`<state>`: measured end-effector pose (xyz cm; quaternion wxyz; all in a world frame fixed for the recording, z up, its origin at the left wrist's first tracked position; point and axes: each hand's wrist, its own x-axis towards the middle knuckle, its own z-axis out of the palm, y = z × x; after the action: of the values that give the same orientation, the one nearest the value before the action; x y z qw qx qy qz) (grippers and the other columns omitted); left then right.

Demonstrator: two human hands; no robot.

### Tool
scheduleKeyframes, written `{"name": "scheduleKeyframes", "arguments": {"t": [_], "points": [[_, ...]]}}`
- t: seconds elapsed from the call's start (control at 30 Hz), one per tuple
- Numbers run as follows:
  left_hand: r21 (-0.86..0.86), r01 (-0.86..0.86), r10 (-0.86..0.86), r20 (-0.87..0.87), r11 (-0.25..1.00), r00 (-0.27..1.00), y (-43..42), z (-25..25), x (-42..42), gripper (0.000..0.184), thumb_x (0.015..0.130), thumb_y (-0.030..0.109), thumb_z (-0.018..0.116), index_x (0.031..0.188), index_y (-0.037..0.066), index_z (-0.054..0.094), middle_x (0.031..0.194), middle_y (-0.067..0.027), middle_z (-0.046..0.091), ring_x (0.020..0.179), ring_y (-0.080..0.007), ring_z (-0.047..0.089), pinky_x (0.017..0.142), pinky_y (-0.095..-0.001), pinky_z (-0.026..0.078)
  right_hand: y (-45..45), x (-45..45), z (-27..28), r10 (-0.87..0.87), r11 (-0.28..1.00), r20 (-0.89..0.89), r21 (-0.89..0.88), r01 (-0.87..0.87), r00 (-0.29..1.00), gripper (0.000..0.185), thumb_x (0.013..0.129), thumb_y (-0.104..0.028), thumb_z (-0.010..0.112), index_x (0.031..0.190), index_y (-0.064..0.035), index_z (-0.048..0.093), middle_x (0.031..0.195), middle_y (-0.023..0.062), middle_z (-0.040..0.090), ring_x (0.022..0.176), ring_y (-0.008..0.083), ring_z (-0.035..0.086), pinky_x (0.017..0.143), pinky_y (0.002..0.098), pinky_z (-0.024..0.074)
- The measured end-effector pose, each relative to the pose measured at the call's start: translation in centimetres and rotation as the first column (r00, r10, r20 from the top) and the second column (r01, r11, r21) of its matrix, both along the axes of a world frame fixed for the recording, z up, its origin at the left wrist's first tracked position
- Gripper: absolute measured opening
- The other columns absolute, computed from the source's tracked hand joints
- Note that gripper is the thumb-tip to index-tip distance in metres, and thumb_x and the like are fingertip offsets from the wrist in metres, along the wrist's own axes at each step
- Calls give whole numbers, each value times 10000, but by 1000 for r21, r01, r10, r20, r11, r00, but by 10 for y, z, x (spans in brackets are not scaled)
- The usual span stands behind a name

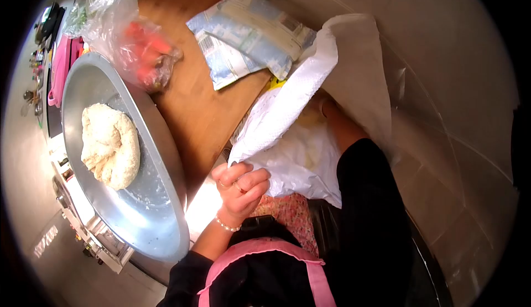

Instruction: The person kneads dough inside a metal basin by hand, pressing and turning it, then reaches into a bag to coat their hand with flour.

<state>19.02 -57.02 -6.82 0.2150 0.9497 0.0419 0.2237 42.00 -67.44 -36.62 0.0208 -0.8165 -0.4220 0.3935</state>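
My left hand [242, 190] is closed on the rolled edge of a white woven sack [293, 166], holding its mouth apart. My right forearm [344, 127] reaches down into the sack. The fingers of that hand are hidden inside, so whether they grip anything does not show. To the left of my left hand is a large metal basin [157, 207] with a lump of pale dough [110, 145] in it. Bits of flour or dough cling to the basin's inner wall.
On the wooden table [185, 119] lie blue-and-white packets [251, 33]. A clear plastic bag with red contents [146, 53] sits behind the basin. A pink item [61, 69] is at the far left. A tiled wall [442, 86] rises on the right.
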Motion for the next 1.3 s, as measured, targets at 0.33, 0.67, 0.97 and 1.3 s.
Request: {"name": "scheduleKeyframes", "arguments": {"t": [0.33, 0.67, 0.97, 1.3], "points": [[-67, 14, -13, 10, 998, 1000, -1, 8, 3, 107, 566, 139, 643, 669, 154, 617, 810, 74, 628, 805, -153, 533, 751, -320, 351, 25, 34, 93, 60, 970, -141, 242, -24, 988, 466, 770, -209, 625, 1215, -89, 551, 1164, 167, 567, 1067, 297, 527, 950, 387, 393], [-66, 3, -1, 34, 998, 999, 4, 2, 2, 82, 574, 154, 626, 655, 144, 624, 781, 59, 641, 801, -163, 536, 759, -321, 350, -16, 28, 52, -204, 926, -231, 270, 264, 951, 525, 736, -153, 625, 1242, -45, 534, 1247, 193, 552, 1119, 348, 529, 949, 410, 426], [-15, 11, -11, 16, 1000, 1000, -1, 6, 9, 103, 563, 132, 633, 665, 147, 628, 776, 72, 639, 797, -161, 533, 756, -313, 348, -45, -16, -1, -62, 994, -2, -92, 62, 998, 503, 802, -305, 576, 1238, -58, 528, 1271, 184, 532, 1138, 325, 524, 974, 402, 399], [-9, 14, -14, -31, 1000, 999, -3, 13, 9, 165, 508, 106, 657, 641, 190, 607, 783, 106, 619, 803, -139, 530, 731, -311, 346, 52, -99, 5, 354, 931, -292, 201, -305, 889, 556, 847, -424, 546, 1266, -62, 497, 1319, 182, 498, 1156, 310, 517, 994, 397, 377]]}}
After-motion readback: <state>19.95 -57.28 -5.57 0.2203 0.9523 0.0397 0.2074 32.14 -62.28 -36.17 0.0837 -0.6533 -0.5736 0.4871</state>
